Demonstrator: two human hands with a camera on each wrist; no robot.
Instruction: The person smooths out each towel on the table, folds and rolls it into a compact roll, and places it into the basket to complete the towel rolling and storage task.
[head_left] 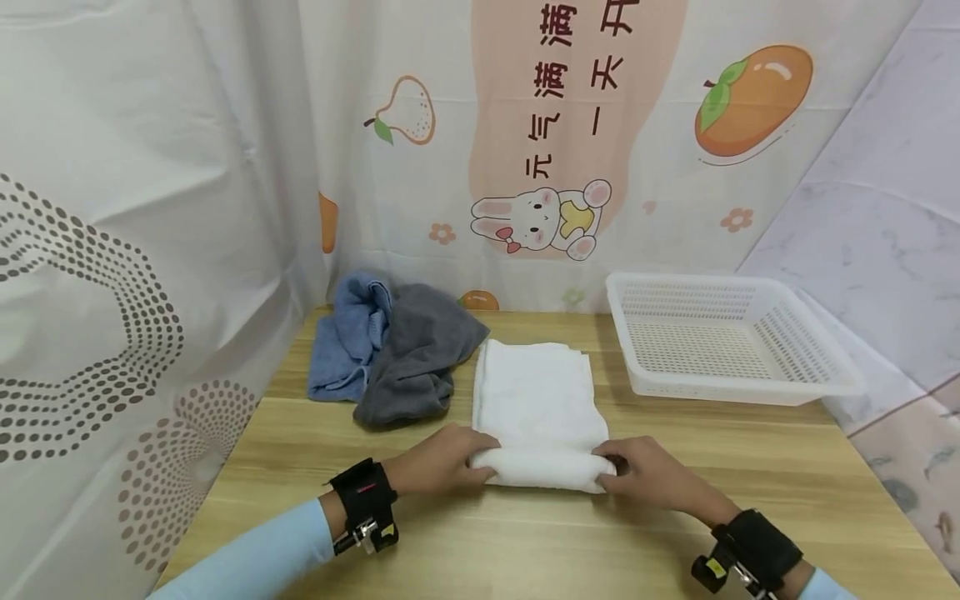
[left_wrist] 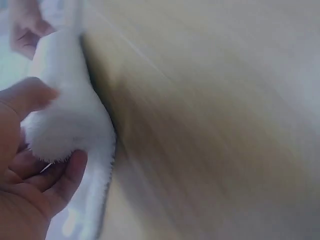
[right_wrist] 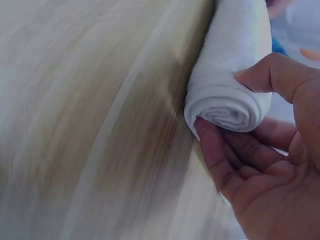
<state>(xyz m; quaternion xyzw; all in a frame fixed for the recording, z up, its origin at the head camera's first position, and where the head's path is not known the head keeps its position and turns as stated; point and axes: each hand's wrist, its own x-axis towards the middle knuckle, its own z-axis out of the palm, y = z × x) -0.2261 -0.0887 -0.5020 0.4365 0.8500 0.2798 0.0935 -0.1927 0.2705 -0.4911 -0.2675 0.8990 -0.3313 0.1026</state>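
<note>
White terry cloth, partly rolled: a towel (head_left: pixel 538 408) lies at the near middle of a wooden table (head_left: pixel 525 542), its near end wound into a tight coil. The left hand (head_left: pixel 438 460) pinches the roll's left end between thumb and curled fingers; the right hand (head_left: pixel 648 477) grips the right end likewise. A blue towel (head_left: pixel 348 337) and grey towel (head_left: pixel 420 354) sit crumpled far left; a white plastic basket (head_left: pixel 731 342) stands far right.

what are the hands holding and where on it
Both grip the white towel by its rolled near end: left hand at the left end, right hand at the right end.
</note>
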